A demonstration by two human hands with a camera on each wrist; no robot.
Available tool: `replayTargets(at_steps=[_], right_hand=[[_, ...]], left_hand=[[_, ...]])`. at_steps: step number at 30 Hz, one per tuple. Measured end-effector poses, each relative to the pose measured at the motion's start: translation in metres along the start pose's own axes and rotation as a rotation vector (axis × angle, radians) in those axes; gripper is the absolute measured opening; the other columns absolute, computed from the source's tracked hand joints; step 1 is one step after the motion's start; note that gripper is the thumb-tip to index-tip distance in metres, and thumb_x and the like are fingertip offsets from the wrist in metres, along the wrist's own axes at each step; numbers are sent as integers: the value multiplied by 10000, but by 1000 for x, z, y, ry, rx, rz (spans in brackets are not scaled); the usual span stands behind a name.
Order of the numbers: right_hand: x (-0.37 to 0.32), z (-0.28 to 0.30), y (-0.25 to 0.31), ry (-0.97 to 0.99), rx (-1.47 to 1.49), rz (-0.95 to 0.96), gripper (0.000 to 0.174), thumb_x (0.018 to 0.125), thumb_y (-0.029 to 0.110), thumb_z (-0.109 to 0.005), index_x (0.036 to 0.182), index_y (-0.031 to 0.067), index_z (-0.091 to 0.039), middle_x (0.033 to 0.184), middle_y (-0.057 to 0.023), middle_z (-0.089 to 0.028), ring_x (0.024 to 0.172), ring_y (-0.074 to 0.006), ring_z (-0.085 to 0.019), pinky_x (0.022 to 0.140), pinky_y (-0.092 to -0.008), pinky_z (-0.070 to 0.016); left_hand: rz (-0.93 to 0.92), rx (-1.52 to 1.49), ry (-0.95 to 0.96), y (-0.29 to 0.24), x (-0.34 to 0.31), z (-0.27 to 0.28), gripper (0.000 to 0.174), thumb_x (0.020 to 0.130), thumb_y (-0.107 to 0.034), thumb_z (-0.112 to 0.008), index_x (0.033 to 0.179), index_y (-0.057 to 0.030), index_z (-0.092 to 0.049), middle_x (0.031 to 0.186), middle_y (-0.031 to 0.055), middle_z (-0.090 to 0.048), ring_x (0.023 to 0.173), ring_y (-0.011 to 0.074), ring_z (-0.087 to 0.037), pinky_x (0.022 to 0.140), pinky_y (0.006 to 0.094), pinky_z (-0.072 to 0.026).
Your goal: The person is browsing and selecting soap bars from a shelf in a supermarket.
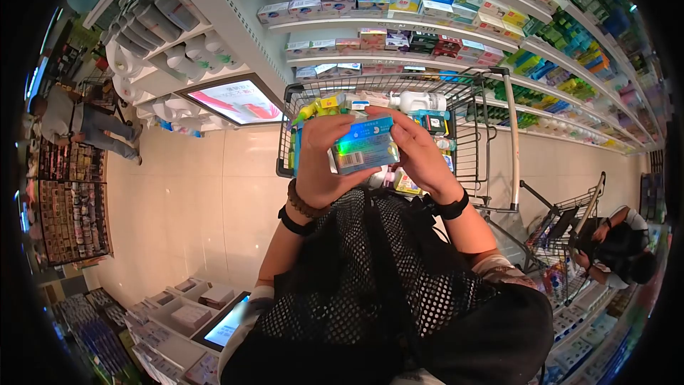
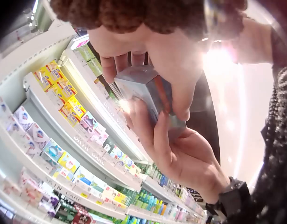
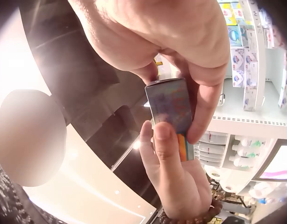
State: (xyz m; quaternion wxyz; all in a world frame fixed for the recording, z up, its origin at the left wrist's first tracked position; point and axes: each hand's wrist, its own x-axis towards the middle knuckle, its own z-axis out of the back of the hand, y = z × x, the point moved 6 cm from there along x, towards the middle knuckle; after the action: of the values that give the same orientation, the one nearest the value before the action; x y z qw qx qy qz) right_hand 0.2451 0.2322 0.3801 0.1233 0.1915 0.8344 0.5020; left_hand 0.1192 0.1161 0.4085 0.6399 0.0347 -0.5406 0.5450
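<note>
A small blue carton [image 1: 365,146], its barcode face turned up and shining with a rainbow glare, is held between both hands above the cart. My left hand [image 1: 318,160] grips its left end, the thumb along the lower edge. On the other end, the right hand [image 1: 422,153] pinches the carton at its side and corner. In the left wrist view the carton [image 2: 144,86] shows its end and side, with fingers of both hands round it. The left thumb presses across the carton's narrow end [image 3: 170,100] in the right wrist view.
Below the hands stands a wire shopping cart [image 1: 467,125] holding a white bottle [image 1: 420,101] and several packets. Shelves [image 1: 399,25] of boxed goods rise ahead. A lit screen [image 1: 231,100] is at left. One person [image 1: 89,125] stands far left; another [image 1: 620,246] is by a second cart at right.
</note>
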Motion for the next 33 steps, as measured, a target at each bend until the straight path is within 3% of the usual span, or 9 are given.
replayTargets(at_steps=[3,5,6,8,19,24,30,31,33], right_hand=[[-3,2,1,-40,70,24,510,1067,358,-524,1463,37,-489,1359,-54,-594,1153,-102,-573,910,-236,-486],[-6,6,-3,-77,-22,-32,500,1062,377,-524,1452,64,-506,1267,3,-626,852,-9,-541,638,-159,-410],[-6,4,-6,-75,-19,-36,500,1062,377,-524,1452,64,-506,1267,3,-626,852,-9,-541,638,-159,-410],[-5,0,-5,-111,-24,52,491,1057,400,-521,1436,87,-522,1156,58,-637,642,32,-371,500,-156,-233],[-12,0,2,-111,-74,28,489,1063,406,-509,1440,95,-511,1067,74,-625,593,26,-331,491,-175,-223],[-8,5,-1,-133,-87,-21,465,1062,363,-528,1440,92,-515,1031,64,-623,607,23,-354,509,-175,-243],[38,42,-29,-74,-387,-105,414,999,171,-641,1387,51,-556,857,30,-679,699,-48,-548,635,-219,-439],[53,57,-40,-63,-487,-53,453,955,172,-698,1363,27,-565,846,-6,-697,737,-71,-592,652,-246,-468],[74,88,-70,-108,-674,-189,480,920,195,-733,1345,30,-581,867,-47,-710,770,-116,-632,672,-277,-491]], left_hand=[[16,-95,-24,8,-6,6,906,581,-225,-998,1289,-109,-445,1318,200,-549,1187,329,-570,1018,460,-476],[11,-114,-43,10,-9,6,872,575,-240,-1000,1250,-108,-463,1322,198,-550,1197,330,-569,1016,460,-479],[2,-133,-61,10,-10,7,839,569,-256,-1001,1210,-107,-481,1327,195,-551,1207,331,-568,1014,460,-483],[18,-114,-50,8,-10,8,810,561,-274,-1000,1172,-107,-495,1331,192,-551,1215,333,-567,1019,463,-481],[4,-88,-49,3,-7,6,758,555,-299,-991,1122,-103,-527,1340,180,-551,1231,339,-567,1018,460,-498],[46,-38,-1,7,-5,8,583,589,-233,-981,957,-84,-555,1350,203,-549,1243,349,-564,981,457,-513],[267,233,160,48,-11,22,387,695,-107,-910,719,-45,-529,1425,178,-543,1237,329,-581,1000,429,-495],[451,178,101,66,-26,33,340,743,-77,-867,707,-34,-531,1431,159,-556,1216,334,-594,1007,430,-491],[489,306,7,88,-51,60,207,808,-60,-805,818,-32,-601,1387,155,-582,1200,327,-604,971,417,-503]])
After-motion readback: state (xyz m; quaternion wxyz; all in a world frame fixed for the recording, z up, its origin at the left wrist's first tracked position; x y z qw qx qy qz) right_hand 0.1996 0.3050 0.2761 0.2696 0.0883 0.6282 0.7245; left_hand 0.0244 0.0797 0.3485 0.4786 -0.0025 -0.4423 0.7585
